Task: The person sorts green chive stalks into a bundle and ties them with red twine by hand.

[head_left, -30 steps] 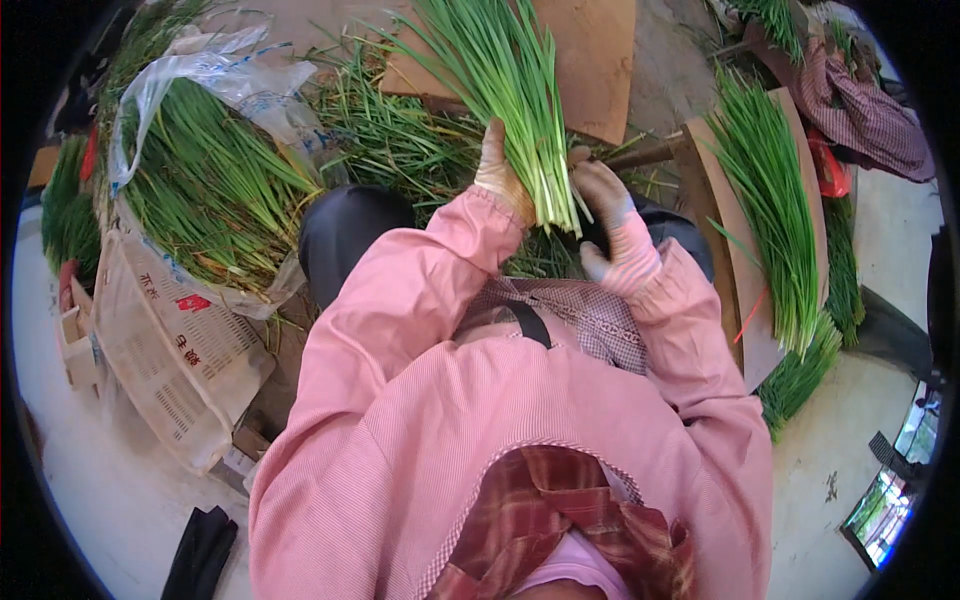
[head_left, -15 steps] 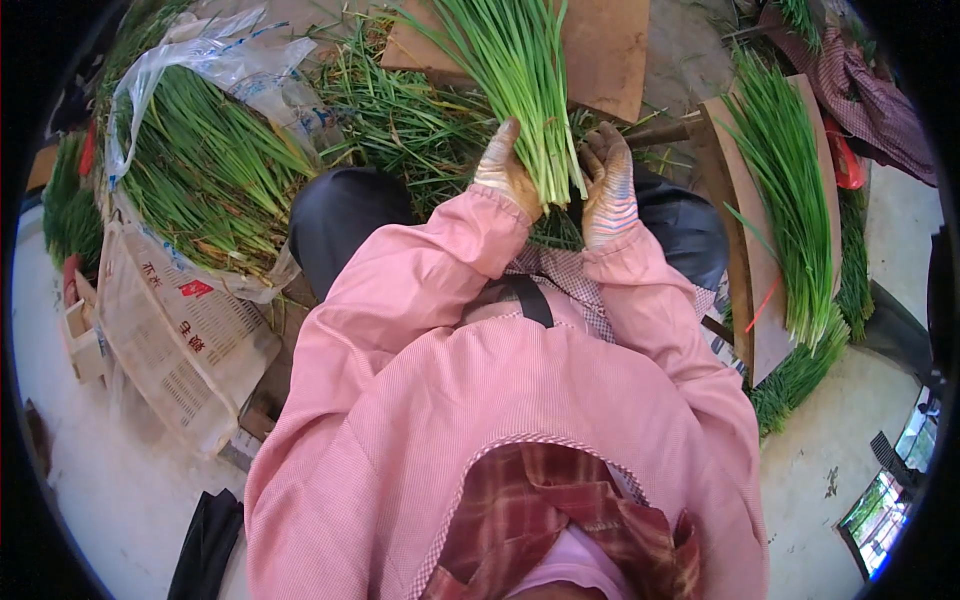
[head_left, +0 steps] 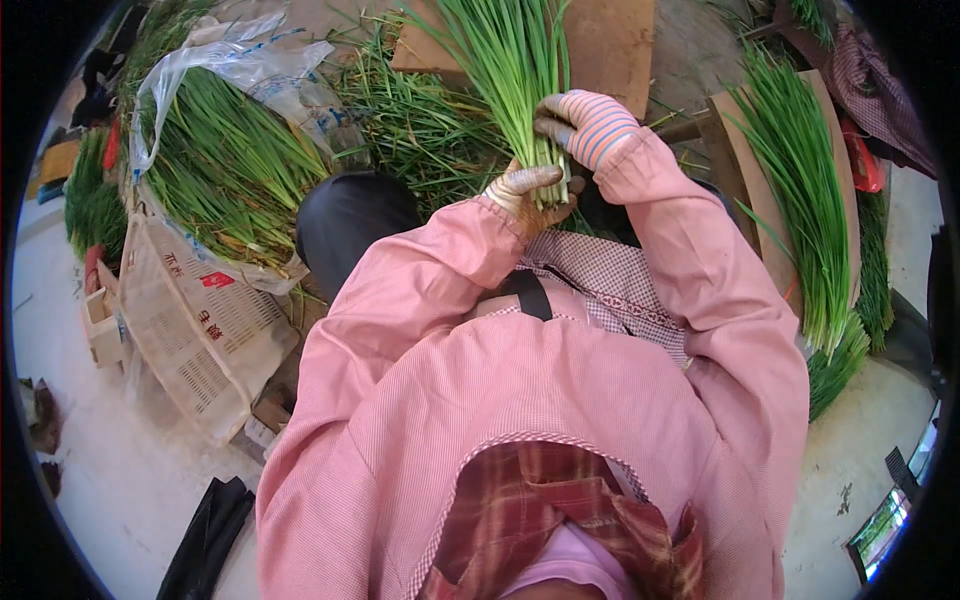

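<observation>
The green bunch (head_left: 515,85) is on the near side of the brown board (head_left: 615,50), and its long leaves pass in front of the board's left part. The left hand (head_left: 515,192) wraps its fingers around the pale ends, thumb across the front. The right hand (head_left: 590,122), closer to the board, has bent fingers touching the bunch's right edge; one cannot tell if they pinch anything.

A messy heap (head_left: 430,120) lies left of the board, and a clear bag (head_left: 230,62) full of leaves is farther left. A second bunch (head_left: 800,190) lies to the board's right.

The step in hand looks like tidying the held stalks. The next move seems to need a steady left hold and gentle right fingers.
</observation>
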Demonstrator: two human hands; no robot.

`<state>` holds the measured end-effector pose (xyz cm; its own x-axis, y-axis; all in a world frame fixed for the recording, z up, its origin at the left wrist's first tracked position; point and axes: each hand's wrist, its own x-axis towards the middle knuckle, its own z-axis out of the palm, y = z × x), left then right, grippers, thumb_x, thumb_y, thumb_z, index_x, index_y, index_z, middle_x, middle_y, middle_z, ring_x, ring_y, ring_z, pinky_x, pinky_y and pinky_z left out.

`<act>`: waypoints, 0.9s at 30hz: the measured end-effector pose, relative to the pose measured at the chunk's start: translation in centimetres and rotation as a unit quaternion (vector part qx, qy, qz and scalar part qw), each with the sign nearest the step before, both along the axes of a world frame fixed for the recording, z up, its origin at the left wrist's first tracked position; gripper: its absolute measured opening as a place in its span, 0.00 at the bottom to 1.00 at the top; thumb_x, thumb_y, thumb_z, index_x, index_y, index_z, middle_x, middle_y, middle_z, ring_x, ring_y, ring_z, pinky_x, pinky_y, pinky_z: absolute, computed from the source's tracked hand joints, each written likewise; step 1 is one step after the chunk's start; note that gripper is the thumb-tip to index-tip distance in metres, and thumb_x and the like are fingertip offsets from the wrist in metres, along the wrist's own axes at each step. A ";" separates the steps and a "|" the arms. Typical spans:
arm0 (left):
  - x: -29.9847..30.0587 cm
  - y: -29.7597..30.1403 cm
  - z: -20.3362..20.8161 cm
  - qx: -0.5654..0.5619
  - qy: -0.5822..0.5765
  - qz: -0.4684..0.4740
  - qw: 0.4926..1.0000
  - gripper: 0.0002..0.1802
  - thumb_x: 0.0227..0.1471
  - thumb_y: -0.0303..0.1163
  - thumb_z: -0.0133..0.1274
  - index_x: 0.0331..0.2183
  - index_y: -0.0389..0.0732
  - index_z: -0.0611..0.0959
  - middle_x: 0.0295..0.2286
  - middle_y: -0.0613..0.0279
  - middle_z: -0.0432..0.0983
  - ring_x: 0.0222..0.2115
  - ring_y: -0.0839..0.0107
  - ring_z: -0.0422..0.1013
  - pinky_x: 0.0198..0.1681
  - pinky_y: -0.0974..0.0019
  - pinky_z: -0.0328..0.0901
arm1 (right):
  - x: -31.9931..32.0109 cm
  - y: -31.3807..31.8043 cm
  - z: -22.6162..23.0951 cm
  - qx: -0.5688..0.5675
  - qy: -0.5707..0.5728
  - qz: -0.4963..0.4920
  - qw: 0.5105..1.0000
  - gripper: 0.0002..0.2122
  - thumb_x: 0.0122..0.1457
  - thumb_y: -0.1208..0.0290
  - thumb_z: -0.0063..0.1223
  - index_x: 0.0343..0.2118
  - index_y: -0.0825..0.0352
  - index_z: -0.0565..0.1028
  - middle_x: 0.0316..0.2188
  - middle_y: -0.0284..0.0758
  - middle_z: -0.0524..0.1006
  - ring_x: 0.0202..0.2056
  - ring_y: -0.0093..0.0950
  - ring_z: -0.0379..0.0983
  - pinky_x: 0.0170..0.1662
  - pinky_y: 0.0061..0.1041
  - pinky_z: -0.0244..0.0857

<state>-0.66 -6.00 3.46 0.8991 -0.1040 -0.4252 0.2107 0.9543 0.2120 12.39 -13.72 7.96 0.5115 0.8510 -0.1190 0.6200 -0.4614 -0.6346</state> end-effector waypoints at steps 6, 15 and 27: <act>-0.3 0.4 -1.1 0.035 0.031 -0.008 0.999 0.18 0.38 0.24 0.51 0.37 0.40 0.71 0.28 0.58 0.72 0.24 0.69 0.70 0.22 0.66 0.66 | 2.9 1.8 -0.7 0.215 0.334 -0.229 0.889 0.10 0.45 0.67 0.56 0.31 0.64 0.74 0.20 0.27 0.71 0.20 0.17 0.63 0.20 0.18 0.57; -1.7 2.4 -1.1 -0.183 0.039 0.031 0.982 0.27 0.48 0.52 0.37 0.41 0.38 0.69 0.37 0.46 0.68 0.32 0.51 0.67 0.33 0.52 0.65 | 3.2 -8.3 2.6 0.109 0.236 -0.300 0.918 0.19 0.49 0.62 0.49 0.45 0.62 0.65 0.33 0.34 0.69 0.32 0.25 0.65 0.30 0.23 0.63; -2.1 2.3 -0.5 -0.126 0.025 0.009 0.992 0.19 0.44 0.37 0.44 0.39 0.37 0.70 0.32 0.51 0.71 0.32 0.54 0.69 0.36 0.50 0.66 | -4.3 -3.1 -3.0 0.146 0.637 -0.263 0.710 0.19 0.47 0.66 0.53 0.42 0.65 0.66 0.31 0.32 0.72 0.29 0.22 0.68 0.29 0.22 0.65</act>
